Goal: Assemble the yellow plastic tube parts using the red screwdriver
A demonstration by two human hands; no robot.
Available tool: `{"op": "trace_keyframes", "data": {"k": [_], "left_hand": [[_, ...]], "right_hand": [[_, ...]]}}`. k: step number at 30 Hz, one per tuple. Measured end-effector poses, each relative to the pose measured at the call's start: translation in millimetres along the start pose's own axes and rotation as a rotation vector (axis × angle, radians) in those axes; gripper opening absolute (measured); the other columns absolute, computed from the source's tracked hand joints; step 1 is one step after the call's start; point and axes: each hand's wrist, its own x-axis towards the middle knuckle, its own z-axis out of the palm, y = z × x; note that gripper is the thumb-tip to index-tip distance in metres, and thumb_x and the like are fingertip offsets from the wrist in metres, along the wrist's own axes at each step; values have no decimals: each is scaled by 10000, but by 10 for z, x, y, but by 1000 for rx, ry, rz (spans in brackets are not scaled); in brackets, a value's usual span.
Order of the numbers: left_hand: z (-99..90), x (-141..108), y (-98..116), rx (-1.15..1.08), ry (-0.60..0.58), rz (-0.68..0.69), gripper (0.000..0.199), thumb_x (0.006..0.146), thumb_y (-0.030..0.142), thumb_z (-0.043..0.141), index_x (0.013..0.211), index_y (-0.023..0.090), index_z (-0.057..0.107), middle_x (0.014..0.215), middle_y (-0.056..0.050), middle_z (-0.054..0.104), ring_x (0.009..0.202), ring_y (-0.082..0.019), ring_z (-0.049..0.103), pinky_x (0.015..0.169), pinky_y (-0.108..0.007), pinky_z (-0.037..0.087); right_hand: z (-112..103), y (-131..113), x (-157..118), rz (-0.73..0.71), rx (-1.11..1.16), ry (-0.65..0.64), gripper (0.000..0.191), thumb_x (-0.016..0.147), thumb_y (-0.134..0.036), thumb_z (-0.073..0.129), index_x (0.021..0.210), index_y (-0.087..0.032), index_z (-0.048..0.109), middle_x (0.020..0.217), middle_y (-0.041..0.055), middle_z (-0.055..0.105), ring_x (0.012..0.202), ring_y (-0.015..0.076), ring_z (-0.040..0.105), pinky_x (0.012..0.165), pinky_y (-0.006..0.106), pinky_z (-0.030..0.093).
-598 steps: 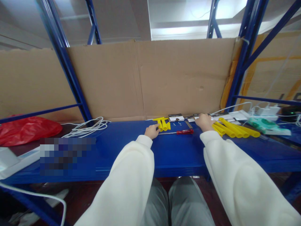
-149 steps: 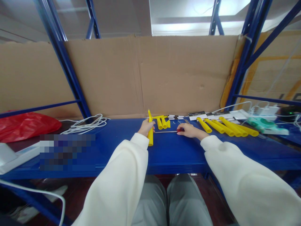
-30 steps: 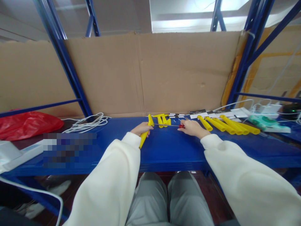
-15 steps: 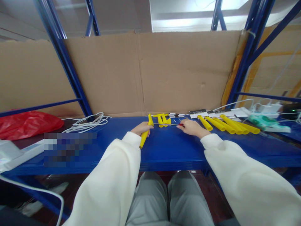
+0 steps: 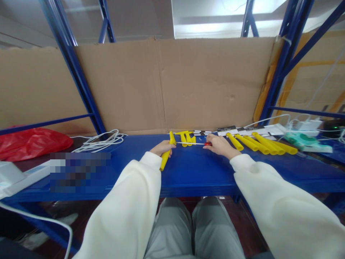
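My left hand [image 5: 161, 147] is closed round a yellow plastic handle piece [image 5: 165, 162], a tube with an angled head at its top, tilted above the blue tabletop. Between my hands runs a screwdriver [image 5: 192, 143] with a thin metal shaft and a red grip. Its tip meets the head of the yellow piece on the right side; any screw there is too small to see. The fingers of my right hand [image 5: 219, 145] are closed on the red grip. Just behind the shaft lie several short yellow head pieces [image 5: 184, 138].
Several yellow tubes [image 5: 258, 144] lie right of my right hand. Black-and-white strips [image 5: 202, 132] rest along the cardboard backboard [image 5: 202, 86]. To the left are coiled white cable [image 5: 104, 141] and a red plastic bag [image 5: 35, 142]. A green-and-white packet [image 5: 306, 140] sits far right.
My right fingers have shifted their hold on the screwdriver, and more of its red grip shows now. The left hand and the yellow handle piece stay in place.
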Motion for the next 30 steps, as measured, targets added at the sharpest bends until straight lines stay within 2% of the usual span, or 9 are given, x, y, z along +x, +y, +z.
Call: {"op": "trace_keyframes", "data": {"k": [8,15,19,22,26,30], "left_hand": [[0,3,2,16,-3,-6,129,909,133,526,1027,127,578,442,62,486,385,-126,501,434,-211,424],[-1,7,-1,19,-8,2,94,906,127,527,986,137,574,443,58,490,383,-126,506,415,-203,414],[-4,21,-11,18,3,-3,99,902,135,532,990,138,577,450,57,489,390,-129,512,425,-208,428],[-6,26,-21,13,3,3,102,894,142,544,988,141,582,455,57,493,395,-131,516,437,-214,439],[-7,22,-20,5,12,-11,94,891,144,561,984,143,579,451,61,486,391,-129,512,434,-211,429],[-8,21,-15,10,7,-15,120,889,156,578,1007,140,586,448,63,484,392,-130,515,439,-213,426]], "right_hand": [[54,39,7,-34,18,63,161,913,-341,618,924,-180,617,1049,111,659,926,231,640,717,304,427],[-25,-29,-24,48,12,9,163,918,-351,606,971,-197,599,1040,109,680,898,234,662,707,295,439],[-65,-87,-41,116,6,-100,271,952,-414,540,1076,-182,606,997,133,714,955,277,676,749,317,461],[-90,-124,-49,137,23,-144,361,989,-452,441,1107,-160,620,1038,159,722,997,288,678,806,337,473],[-91,-133,-40,109,76,-154,377,1021,-393,357,1058,-170,658,1091,148,723,1041,266,671,875,332,471],[-49,-94,-26,87,62,-92,306,999,-372,433,1018,-162,656,1108,156,708,1050,272,660,859,329,477]]}}
